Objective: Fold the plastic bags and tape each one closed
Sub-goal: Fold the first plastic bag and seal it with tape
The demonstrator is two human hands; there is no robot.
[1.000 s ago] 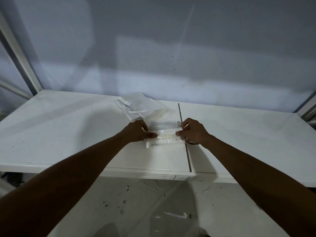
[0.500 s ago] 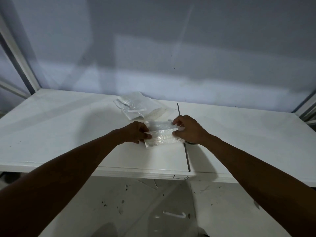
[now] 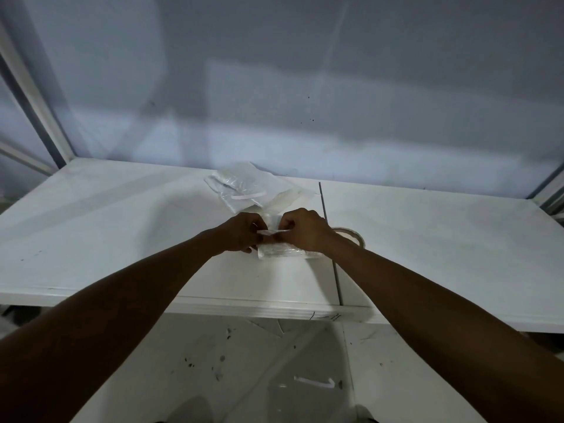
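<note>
Clear plastic bag (image 3: pixel 276 251) on white table (image 3: pixel 91 227), left hand (image 3: pixel 241 232) and right hand (image 3: pixel 305 230) both pinching its fold

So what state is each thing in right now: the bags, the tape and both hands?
Small clear plastic bag: folded into a narrow packet, lying on the white table, flap pinched by both hands.
Pile of clear plastic bags: loose and crumpled, behind the hands, untouched.
Clear tape roll: flat on the table, partly hidden by the right wrist, untouched.
Left hand: pinching the bag's flap.
Right hand: pinching the bag's flap.
</note>
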